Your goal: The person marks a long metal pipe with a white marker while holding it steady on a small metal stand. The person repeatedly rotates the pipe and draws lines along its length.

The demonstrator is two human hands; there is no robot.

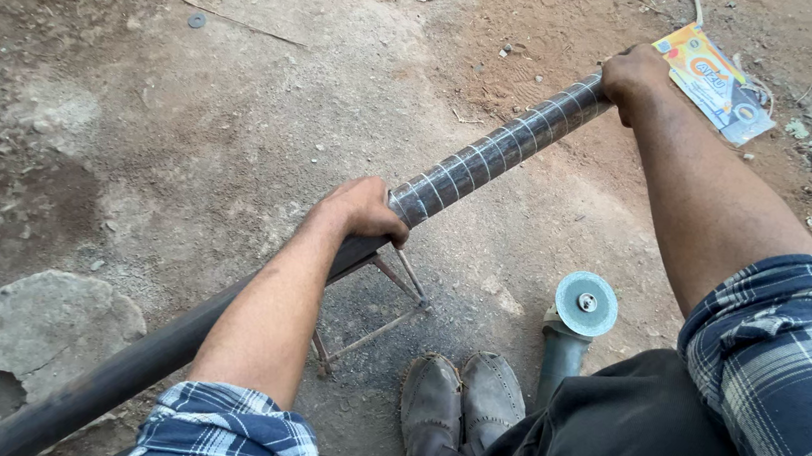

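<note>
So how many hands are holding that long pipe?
2. The left hand grips the pipe near its middle, above the small metal stand; the right hand grips its far end.

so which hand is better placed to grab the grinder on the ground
Probably the right. The angle grinder stands on the ground beside the shoes, under the right arm's side. The right hand grips the far end of the marked pipe, while the left hand holds it over the small stand, steadying it.

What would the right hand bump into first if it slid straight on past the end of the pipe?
Probably the colourful flat packet on the dirt just beyond the right hand, which grips the marked pipe; depth is unclear.
</note>
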